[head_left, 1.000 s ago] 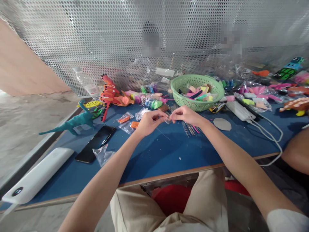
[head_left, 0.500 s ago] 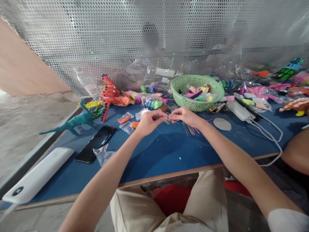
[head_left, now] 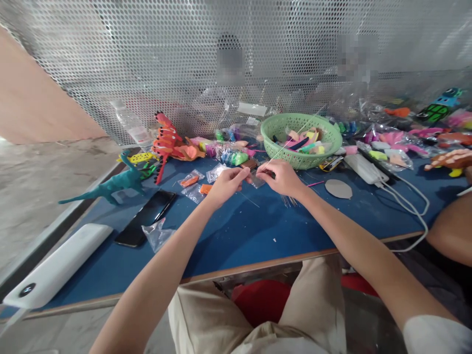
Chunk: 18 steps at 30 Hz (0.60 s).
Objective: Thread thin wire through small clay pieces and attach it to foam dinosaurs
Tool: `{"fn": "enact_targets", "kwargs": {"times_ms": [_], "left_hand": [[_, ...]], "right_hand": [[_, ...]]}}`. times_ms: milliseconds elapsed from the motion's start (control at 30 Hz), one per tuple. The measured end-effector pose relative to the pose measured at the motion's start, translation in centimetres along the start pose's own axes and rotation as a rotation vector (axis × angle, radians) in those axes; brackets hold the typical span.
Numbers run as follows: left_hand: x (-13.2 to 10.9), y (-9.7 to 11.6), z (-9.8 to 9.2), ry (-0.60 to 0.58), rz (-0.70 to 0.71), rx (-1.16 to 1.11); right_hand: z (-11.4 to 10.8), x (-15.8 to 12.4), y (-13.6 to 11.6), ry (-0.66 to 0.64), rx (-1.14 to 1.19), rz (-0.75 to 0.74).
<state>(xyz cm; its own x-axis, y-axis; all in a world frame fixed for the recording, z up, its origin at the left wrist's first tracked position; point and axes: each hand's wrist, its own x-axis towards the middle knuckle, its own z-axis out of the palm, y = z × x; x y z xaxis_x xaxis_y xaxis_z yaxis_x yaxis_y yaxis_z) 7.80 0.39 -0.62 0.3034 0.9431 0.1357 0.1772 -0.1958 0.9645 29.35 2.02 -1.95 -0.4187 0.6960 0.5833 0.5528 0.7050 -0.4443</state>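
Over the blue table [head_left: 236, 231] my left hand [head_left: 225, 186] and my right hand [head_left: 282, 178] meet fingertip to fingertip. Both are closed in a pinch around a small clear plastic bag [head_left: 255, 181]. My right hand also pinches a thin wire [head_left: 287, 145] that rises up and to the right toward the green basket [head_left: 301, 140]. A loose bundle of thin wires [head_left: 289, 199] lies on the table just below my right hand.
Toy dinosaurs [head_left: 118, 183] and an orange figure [head_left: 167, 142] stand at the left. A black phone [head_left: 145, 219], a white bar-shaped device [head_left: 55, 268], small bags of coloured pieces [head_left: 191, 181] and a white charger with cable [head_left: 368, 169] lie about. Another person's arm [head_left: 448, 233] rests at the right edge.
My right hand has shifted slightly left and drawn a thin wire up, which now points toward the basket. My left hand stays in place on the small bag.
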Motion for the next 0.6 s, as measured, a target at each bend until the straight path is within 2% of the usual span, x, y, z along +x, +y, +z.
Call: {"fn": "enact_targets", "kwargs": {"times_ms": [100, 333, 600], "left_hand": [[0.09, -0.27, 0.08, -0.046, -0.042, -0.01], [0.25, -0.77, -0.12, -0.089, -0.03, 0.062], [0.29, -0.65, -0.29, -0.089, 0.238, 0.301]], "right_hand": [[-0.01, 0.06, 0.22, 0.026, -0.062, -0.065], [-0.07, 0.1, 0.18, 0.009, -0.031, -0.077], [0.29, 0.14, -0.08, 0.062, 0.064, -0.007]]}}
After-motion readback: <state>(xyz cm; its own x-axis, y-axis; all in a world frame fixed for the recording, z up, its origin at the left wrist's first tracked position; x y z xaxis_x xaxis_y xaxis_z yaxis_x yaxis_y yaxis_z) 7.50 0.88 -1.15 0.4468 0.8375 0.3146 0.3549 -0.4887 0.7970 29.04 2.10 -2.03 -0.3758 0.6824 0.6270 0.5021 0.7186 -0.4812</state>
